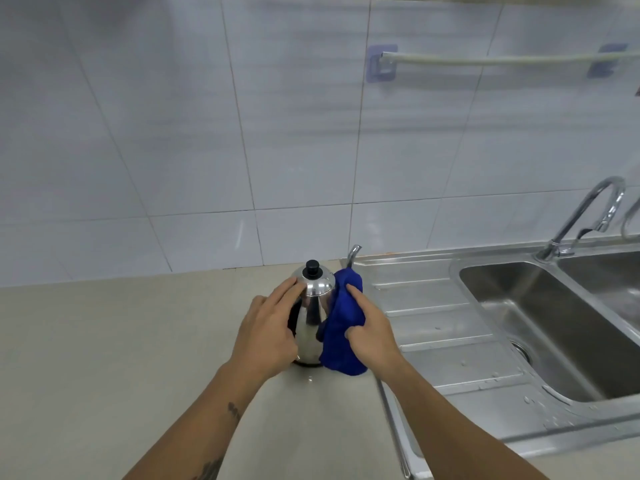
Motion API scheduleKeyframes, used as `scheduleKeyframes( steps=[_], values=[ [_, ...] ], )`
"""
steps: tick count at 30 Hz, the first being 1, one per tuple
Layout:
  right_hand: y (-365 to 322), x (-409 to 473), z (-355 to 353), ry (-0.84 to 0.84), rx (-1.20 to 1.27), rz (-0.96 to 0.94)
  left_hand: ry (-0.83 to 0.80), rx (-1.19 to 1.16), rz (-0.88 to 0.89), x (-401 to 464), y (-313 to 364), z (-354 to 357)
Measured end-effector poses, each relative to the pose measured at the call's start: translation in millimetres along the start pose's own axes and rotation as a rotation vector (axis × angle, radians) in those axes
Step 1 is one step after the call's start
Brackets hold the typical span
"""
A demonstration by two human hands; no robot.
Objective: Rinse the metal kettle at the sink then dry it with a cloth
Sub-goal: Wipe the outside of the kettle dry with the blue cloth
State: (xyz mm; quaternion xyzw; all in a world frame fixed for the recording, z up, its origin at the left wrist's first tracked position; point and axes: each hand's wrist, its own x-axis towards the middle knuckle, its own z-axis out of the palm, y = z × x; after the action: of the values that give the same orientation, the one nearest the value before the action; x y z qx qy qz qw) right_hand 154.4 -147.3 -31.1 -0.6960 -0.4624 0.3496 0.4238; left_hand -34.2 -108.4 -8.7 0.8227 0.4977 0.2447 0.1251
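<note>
Between our hands the metal kettle [311, 317] stood on the countertop [138, 341]. Our left hand [268, 336] wrapped its side, fingertips [294, 284] on the lid; our right hand [372, 332] pinched the blue cloth [343, 327] against it. Polished, probably wet steel looked slippery, so we judged the handle safest.

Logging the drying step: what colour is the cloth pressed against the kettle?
Deep blue cloth, plain, clearest in the head view, held in the right hand.

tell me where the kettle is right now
In the head view the kettle stands upright on the counter, low and centre, just left of the sink drainboard, between the left hand and the cloth.
</note>
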Motion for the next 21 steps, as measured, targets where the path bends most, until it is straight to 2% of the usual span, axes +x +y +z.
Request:
scheduleKeyframes(
  steps=[5,9,11,14,19,21],
  values=[
    [-12,-2,13,0.049,0.060,-0.068,0.048,0.087,-0.075,6,22,21],
    [-1,-6,20,-0.023,0.023,-0.057,0.109,0.194,-0.050,3,19,35],
    [5,-7,21,-0.060,-0.001,-0.053,0.137,0.196,-0.044,4,17,38],
    [5,-6,24,-0.021,-0.030,-0.069,0.169,0.171,-0.040,7,14,41],
    [-7,3,28,0.080,-0.088,-0.246,0.194,0.101,0.001,9,9,38],
    [-6,6,28,0.086,-0.095,-0.253,0.200,0.087,0.008,10,7,38]
  ],
)
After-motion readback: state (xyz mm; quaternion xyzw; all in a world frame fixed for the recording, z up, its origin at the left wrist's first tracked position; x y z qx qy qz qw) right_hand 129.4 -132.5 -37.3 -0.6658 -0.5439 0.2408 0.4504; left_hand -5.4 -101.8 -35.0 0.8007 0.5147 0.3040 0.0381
